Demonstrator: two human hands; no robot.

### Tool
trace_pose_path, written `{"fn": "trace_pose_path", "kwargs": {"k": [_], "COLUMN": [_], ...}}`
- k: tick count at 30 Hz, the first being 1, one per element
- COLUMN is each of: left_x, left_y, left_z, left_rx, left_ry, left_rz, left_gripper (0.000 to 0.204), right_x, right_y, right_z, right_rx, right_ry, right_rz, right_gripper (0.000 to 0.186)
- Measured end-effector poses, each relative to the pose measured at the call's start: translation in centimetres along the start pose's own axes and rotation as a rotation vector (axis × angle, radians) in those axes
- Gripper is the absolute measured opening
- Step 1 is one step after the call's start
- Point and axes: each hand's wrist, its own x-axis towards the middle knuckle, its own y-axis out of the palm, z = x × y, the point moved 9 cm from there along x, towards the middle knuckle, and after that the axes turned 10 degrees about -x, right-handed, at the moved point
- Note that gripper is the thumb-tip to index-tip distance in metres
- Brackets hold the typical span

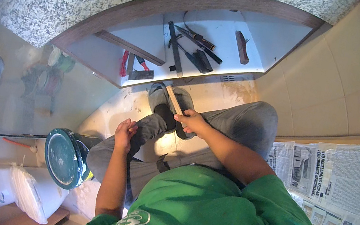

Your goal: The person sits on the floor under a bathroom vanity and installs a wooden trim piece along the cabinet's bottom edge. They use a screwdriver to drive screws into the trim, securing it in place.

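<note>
My right hand [193, 122] is closed around a narrow, light wooden stick [174, 98], which points away from me over my shoes. Above my left shin, my left hand [125, 135] has loosely curled fingers and nothing visible in it. Ahead of both hands is an open cabinet with a white base [225, 58]. On that base lie a long dark bar [175, 49], several black-handled tools [199, 45], a brown wooden piece [242, 47] and a scraper [141, 74] with a red handle.
Over the cabinet runs a speckled stone countertop [89, 1]. A green-lidded bucket [61, 157] stands by my left knee, with a white container [33, 188] beyond it. Newspaper sheets [342, 178] cover the surface at my right, below a tiled wall [328, 83].
</note>
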Motion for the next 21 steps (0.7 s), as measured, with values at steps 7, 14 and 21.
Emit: {"fn": "trace_pose_path", "kwargs": {"k": [7,14,21], "left_x": [-0.2,-0.7,-0.4], "left_y": [2.1,0.3,0.0], "left_z": [-0.1,-0.5,-0.1], "left_rx": [0.014,0.048,0.051], "left_ry": [-0.014,-0.003,-0.011], "left_rz": [0.069,-0.014,-0.001], "left_gripper": [0.022,0.045,0.044], "right_x": [0.0,-0.4,-0.6], "right_y": [-0.6,0.0,-0.1], "right_z": [-0.4,0.3,0.4], "right_rx": [0.025,0.021,0.007], "right_ry": [0.026,0.013,0.004], "right_rz": [-0.029,-0.022,-0.02], "right_gripper": [0.106,0.104,0.105]}}
